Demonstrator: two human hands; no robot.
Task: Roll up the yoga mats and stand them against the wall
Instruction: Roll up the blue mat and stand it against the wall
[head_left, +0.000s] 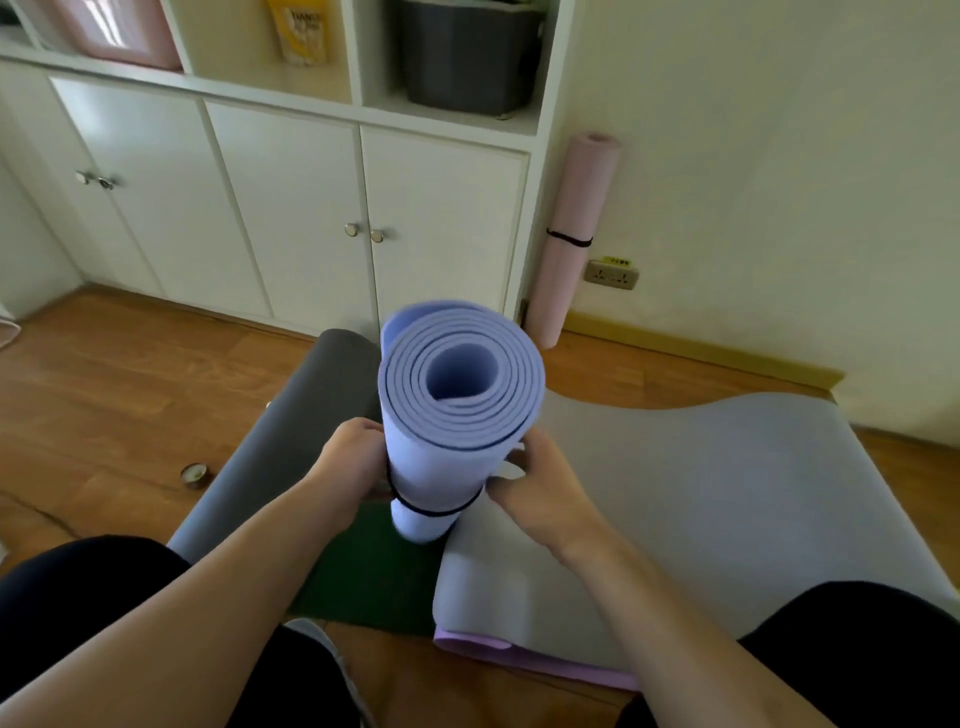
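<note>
Both hands (441, 473) grip an upright, tightly rolled lavender mat (447, 441) banded black.

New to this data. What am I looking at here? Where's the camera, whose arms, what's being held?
One picture, from a camera worn on a person's head, looking down at their own bare arms; no robot. The left hand and right hand grip a rolled lilac mat, upright, with a black band around it. On the wood floor lie a rolled dark grey mat, a flat grey mat and a green mat. A rolled pink mat already stands against the wall beside the white cabinet.
</note>
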